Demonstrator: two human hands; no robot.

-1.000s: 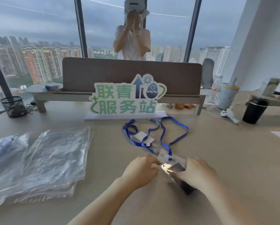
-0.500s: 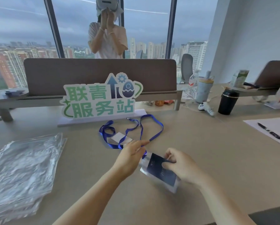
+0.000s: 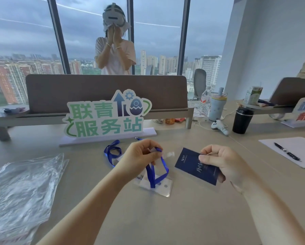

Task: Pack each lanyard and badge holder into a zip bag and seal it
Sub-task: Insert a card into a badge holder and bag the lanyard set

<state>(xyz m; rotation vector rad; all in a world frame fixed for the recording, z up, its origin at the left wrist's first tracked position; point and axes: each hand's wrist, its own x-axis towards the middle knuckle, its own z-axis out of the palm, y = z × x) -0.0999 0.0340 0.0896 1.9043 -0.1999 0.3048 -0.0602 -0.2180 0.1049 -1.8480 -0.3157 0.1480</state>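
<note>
Hands hold lanyard and card above the table.
Left hand [image 3: 139, 158] pinches the blue lanyard [image 3: 155, 172]; the clear badge holder [image 3: 154, 187] lies below it. Right hand [image 3: 220, 161], beside, pinches the dark card [image 3: 192, 165].

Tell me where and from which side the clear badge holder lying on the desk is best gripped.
Probably at the near right corner of the clear badge holder, coming from the right. It lies flat on the desk; the blue lanyard, held up by the left hand, crosses its far left part, so that bare corner is free. The right hand would first need to put down the dark card.
</note>
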